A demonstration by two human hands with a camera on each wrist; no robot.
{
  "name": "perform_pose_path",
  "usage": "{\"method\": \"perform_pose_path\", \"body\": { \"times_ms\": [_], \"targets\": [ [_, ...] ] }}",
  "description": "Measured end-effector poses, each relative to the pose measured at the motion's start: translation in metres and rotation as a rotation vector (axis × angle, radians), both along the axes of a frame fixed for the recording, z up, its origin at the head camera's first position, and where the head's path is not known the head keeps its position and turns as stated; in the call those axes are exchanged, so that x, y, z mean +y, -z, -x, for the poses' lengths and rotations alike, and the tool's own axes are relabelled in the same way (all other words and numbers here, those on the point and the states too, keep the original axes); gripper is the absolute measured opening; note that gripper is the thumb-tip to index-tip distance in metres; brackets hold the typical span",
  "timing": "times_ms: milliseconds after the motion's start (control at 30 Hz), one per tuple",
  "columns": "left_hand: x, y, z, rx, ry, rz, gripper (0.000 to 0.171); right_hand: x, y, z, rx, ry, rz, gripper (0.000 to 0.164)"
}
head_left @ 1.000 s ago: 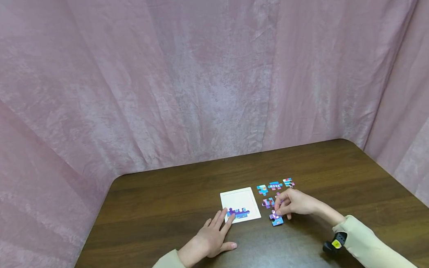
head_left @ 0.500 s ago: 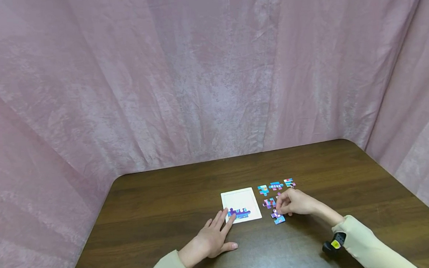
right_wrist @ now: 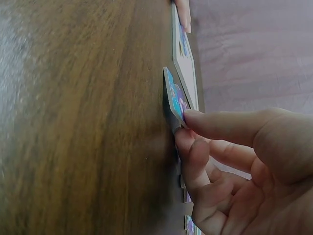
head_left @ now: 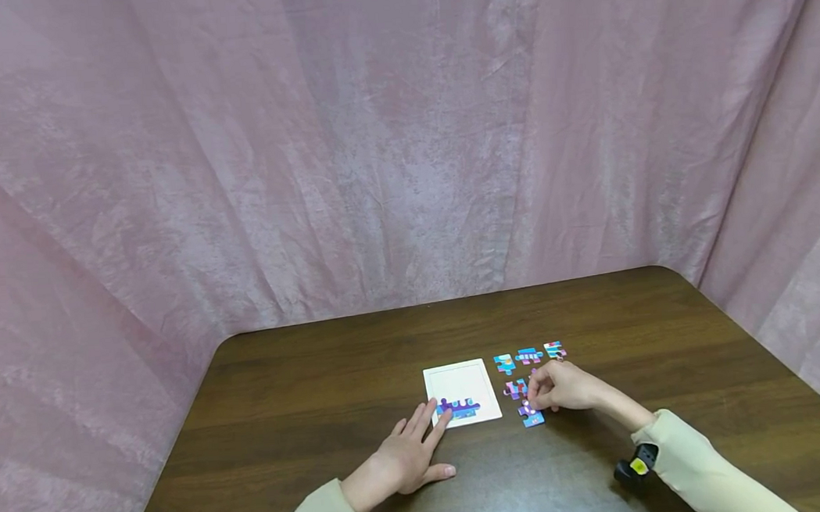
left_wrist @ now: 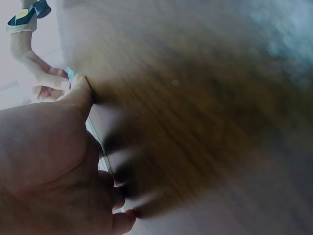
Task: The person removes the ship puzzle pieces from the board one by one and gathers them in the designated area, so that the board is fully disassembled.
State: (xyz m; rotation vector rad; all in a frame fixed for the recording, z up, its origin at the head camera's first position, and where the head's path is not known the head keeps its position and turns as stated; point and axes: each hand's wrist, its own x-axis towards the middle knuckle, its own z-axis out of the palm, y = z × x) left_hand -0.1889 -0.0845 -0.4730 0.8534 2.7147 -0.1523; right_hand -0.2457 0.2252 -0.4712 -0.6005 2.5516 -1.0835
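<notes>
My right hand (head_left: 566,386) pinches a blue and purple jigsaw piece (head_left: 533,418) by its edge, to the right of a white square puzzle tray (head_left: 463,379). In the right wrist view, thumb and fingertips grip that piece (right_wrist: 173,95), which is tilted up from the tabletop. Fingers spread, my left hand (head_left: 404,454) rests with its fingertips on the tray's near left corner. A row of joined purple and blue pieces (head_left: 459,410) fills the near part of the tray, partly covered by those fingers.
Beyond the right hand lie several loose jigsaw pieces, among them an orange and blue one (head_left: 504,363), a striped one (head_left: 553,349) and a pink one (head_left: 515,389). The brown wooden table (head_left: 306,403) ends at a pink curtain (head_left: 403,147).
The pinched jigsaw piece has risen slightly and turned a little in my right hand's fingers. My left hand stays in place on the tray.
</notes>
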Motion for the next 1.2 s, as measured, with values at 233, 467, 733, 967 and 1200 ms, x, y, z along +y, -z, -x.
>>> {"method": "perform_pose_path", "body": {
  "times_ms": [233, 467, 733, 967, 1200],
  "targets": [
    [0.001, -0.001, 0.0, 0.009, -0.014, 0.0, 0.079, -0.001, -0.003, -0.001, 0.004, -0.015, 0.0, 0.006],
    [0.0, 0.003, 0.0, 0.027, -0.009, 0.009, 0.079, -0.003, -0.005, -0.001, 0.013, -0.008, -0.003, 0.006],
    [-0.001, 0.008, 0.002, 0.047, -0.001, 0.004, 0.079, -0.007, -0.005, 0.001, 0.036, 0.019, 0.008, 0.006],
    [0.001, -0.001, 0.0, 0.033, -0.011, 0.018, 0.078, -0.014, -0.007, 0.002, 0.065, 0.016, 0.01, 0.008],
    [0.001, -0.004, 0.0, 0.007, -0.001, 0.006, 0.079, -0.024, -0.008, 0.002, 0.074, -0.005, 0.028, 0.011]
  ]
}}
